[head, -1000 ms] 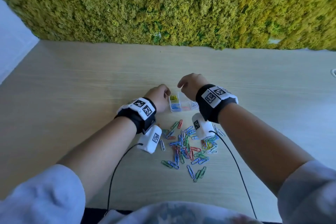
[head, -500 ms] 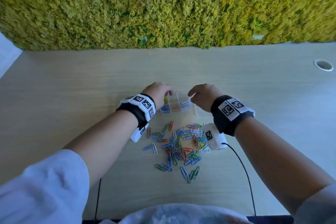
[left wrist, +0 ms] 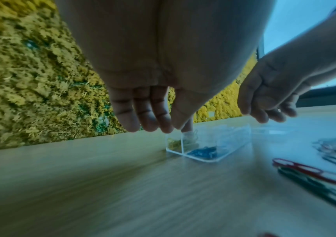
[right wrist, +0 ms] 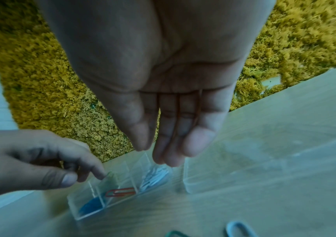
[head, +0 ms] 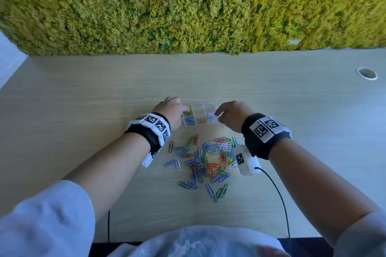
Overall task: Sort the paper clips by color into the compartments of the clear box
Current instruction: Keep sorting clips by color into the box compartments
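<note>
At drop-off, the left hand point(head: 170, 111) and right hand point(head: 232, 116) were held slack and empty over the box point(head: 196, 125). Another clip point(head: 196, 139) should next be pinched off the desk point(head: 83, 110).

No words, numbers or brand names can be read anywhere. The only signs are black-and-white square code markers. Three stand in a row on the white plate of the black left wristband point(head: 149, 129), at 10 o'clock from the heap of coloured wire paper clips point(head: 206, 160). Two more stand on the white plate of the black right wristband point(head: 266, 133), at 2 o'clock from the heap. One marker stands on the white camera housing under the right wrist point(head: 247, 165), at 3 o'clock from the heap. Part of another shows on the white camera housing under the left wrist point(head: 148, 158), at 9 o'clock. Their patterns spell no letters or digits.
</note>
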`<state>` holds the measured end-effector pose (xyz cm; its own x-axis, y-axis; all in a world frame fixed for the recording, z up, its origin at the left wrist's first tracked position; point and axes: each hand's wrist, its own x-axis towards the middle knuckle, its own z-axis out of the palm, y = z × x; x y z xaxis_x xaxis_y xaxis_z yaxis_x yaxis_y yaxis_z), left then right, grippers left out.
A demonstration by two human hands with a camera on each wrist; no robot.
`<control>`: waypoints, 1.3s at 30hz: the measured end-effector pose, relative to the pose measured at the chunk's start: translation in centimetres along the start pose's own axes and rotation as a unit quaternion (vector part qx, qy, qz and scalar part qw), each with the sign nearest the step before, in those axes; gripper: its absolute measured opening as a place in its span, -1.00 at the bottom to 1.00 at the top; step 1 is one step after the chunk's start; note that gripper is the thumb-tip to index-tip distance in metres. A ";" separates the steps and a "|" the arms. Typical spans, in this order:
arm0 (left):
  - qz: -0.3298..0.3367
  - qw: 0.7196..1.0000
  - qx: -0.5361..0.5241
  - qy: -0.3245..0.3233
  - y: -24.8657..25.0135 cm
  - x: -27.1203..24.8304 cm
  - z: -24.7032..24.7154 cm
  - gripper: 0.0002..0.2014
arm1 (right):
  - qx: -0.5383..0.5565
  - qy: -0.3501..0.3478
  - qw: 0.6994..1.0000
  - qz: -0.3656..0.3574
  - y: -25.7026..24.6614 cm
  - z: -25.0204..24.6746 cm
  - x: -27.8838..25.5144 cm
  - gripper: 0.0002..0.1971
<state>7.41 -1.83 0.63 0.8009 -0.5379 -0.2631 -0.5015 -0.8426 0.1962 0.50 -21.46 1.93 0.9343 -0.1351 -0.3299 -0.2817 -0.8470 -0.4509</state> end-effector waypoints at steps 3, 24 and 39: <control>0.004 1.000 0.029 0.002 0.3 -0.3 0.1 -0.47 | -0.020 -0.010 1.000 0.010 0.7 0.2 -0.7 -0.77; 0.018 0.996 -0.020 -0.083 3.2 -4.4 2.0 -0.89 | -0.122 -0.005 0.992 0.028 3.4 1.6 -2.9 -0.78; -0.075 0.993 -0.070 -0.057 0.1 -6.3 2.3 -0.94 | -0.244 -0.085 0.966 0.001 1.6 2.3 -1.8 -0.75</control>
<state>1.61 1.43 0.16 0.8173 -0.4124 -0.4023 -0.3228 -0.9062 0.2732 -2.15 -21.43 -0.10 0.8725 -0.0864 -0.4809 -0.1083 -0.9940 -0.0180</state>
